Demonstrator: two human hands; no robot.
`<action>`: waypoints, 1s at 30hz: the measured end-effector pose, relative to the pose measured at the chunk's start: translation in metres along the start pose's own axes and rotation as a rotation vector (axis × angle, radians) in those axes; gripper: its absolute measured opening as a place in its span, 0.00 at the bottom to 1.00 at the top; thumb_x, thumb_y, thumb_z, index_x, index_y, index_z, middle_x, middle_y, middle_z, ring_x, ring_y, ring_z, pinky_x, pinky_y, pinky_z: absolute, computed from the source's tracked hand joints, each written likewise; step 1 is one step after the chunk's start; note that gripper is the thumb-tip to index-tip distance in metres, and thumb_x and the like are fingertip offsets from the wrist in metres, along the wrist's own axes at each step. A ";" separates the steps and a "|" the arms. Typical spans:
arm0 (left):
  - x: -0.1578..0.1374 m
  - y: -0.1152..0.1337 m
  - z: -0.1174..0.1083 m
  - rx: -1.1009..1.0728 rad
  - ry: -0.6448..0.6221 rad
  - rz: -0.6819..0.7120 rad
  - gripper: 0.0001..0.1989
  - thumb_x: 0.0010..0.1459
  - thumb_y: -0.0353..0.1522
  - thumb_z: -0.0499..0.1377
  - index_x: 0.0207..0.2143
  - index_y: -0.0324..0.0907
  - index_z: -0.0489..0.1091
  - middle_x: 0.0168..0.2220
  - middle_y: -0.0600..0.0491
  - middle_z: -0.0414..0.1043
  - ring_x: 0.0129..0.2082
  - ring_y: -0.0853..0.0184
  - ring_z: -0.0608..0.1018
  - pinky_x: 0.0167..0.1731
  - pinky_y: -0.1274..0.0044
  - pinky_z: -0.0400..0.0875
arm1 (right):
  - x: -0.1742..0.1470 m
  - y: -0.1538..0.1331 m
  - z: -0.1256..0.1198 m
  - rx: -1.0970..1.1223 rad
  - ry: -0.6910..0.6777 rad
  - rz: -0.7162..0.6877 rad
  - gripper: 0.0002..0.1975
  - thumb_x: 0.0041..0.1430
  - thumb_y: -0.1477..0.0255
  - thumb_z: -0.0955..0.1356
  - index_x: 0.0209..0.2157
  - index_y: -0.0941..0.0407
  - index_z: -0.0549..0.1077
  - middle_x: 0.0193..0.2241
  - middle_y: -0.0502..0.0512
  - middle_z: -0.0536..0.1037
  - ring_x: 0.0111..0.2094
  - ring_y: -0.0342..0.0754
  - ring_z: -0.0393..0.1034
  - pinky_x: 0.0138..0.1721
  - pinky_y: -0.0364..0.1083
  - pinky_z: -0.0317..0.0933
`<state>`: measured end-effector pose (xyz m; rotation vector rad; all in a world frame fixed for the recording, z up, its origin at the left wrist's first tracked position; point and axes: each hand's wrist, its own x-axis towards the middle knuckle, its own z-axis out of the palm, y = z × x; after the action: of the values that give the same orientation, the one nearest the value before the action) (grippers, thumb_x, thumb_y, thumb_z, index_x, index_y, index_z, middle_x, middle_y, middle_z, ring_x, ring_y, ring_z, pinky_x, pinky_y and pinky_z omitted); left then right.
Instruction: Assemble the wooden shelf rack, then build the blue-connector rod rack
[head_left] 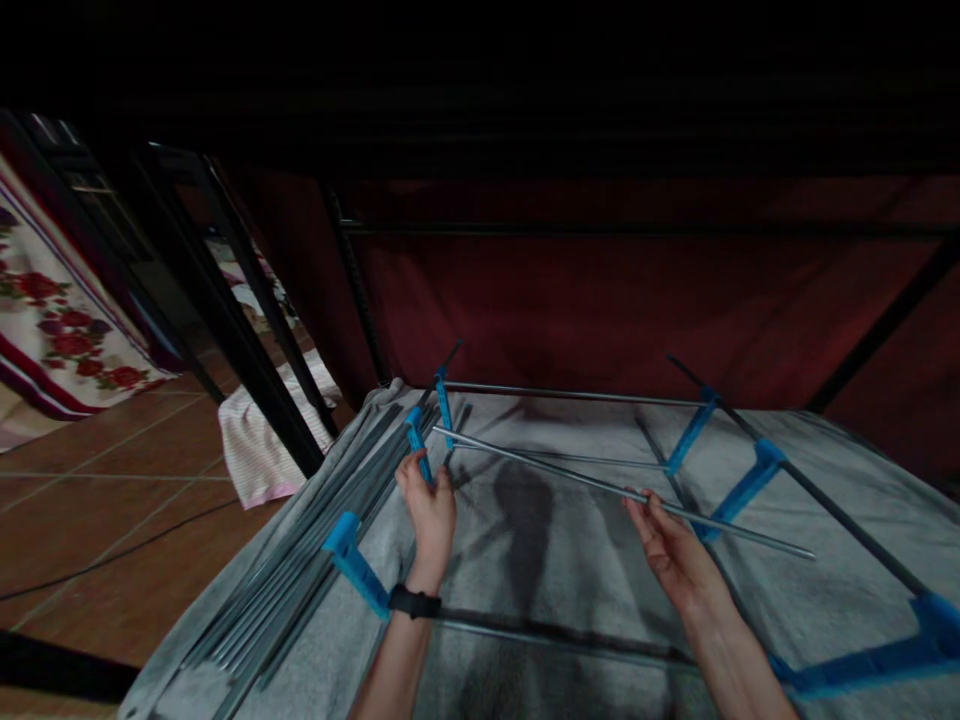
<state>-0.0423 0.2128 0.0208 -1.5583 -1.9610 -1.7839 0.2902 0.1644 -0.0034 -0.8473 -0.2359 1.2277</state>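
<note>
My left hand [431,510], with a dark band at the wrist, closes its fingers round the lower part of a blue plastic bracket [417,436]. In my right hand [671,550] a thin metal rod [540,464] is pinched, slanting down to the right. The rod's far end lies close to the held bracket; whether they touch I cannot tell. Around my hands stands a frame of rods and blue brackets. A left bracket [358,567] and a right bracket [739,488] belong to it, with a front rod [540,637] and a back rod [570,393].
Several loose metal rods [300,560] lie along the left side of the grey cloth [487,560]. Dark red fabric [600,310] hangs behind. A black post [247,330] rises at the left, beside a pale striped cloth [259,440] over the tiled floor [112,480].
</note>
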 end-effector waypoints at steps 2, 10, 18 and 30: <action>0.011 -0.011 0.004 -0.018 0.055 -0.077 0.21 0.57 0.31 0.55 0.54 0.37 0.65 0.53 0.38 0.67 0.57 0.54 0.69 0.58 0.60 0.65 | 0.000 0.000 0.004 0.005 -0.015 -0.009 0.08 0.44 0.75 0.78 0.28 0.56 0.79 0.33 0.48 0.82 0.40 0.44 0.78 0.52 0.46 0.72; 0.048 -0.021 0.010 -0.062 0.001 -0.249 0.23 0.54 0.30 0.56 0.52 0.32 0.70 0.53 0.35 0.73 0.57 0.50 0.73 0.59 0.61 0.64 | -0.003 0.002 0.018 -0.040 -0.073 -0.047 0.07 0.44 0.73 0.79 0.26 0.55 0.79 0.34 0.48 0.82 0.42 0.45 0.78 0.54 0.47 0.71; 0.055 -0.026 0.018 -0.123 -0.001 -0.277 0.17 0.55 0.31 0.55 0.46 0.36 0.74 0.50 0.39 0.77 0.55 0.51 0.75 0.58 0.62 0.66 | 0.000 -0.007 0.023 -0.086 -0.115 -0.086 0.09 0.42 0.72 0.80 0.25 0.55 0.79 0.35 0.49 0.82 0.44 0.46 0.77 0.55 0.49 0.69; 0.059 -0.026 0.017 -0.084 -0.009 -0.310 0.16 0.55 0.31 0.56 0.44 0.36 0.76 0.48 0.39 0.78 0.55 0.49 0.75 0.59 0.60 0.65 | -0.005 -0.023 0.037 -0.150 -0.175 -0.156 0.11 0.40 0.69 0.80 0.27 0.57 0.80 0.38 0.54 0.82 0.48 0.51 0.75 0.57 0.52 0.67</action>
<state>-0.0798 0.2662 0.0343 -1.3443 -2.2638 -1.9940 0.2836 0.1747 0.0389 -0.8346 -0.5313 1.1481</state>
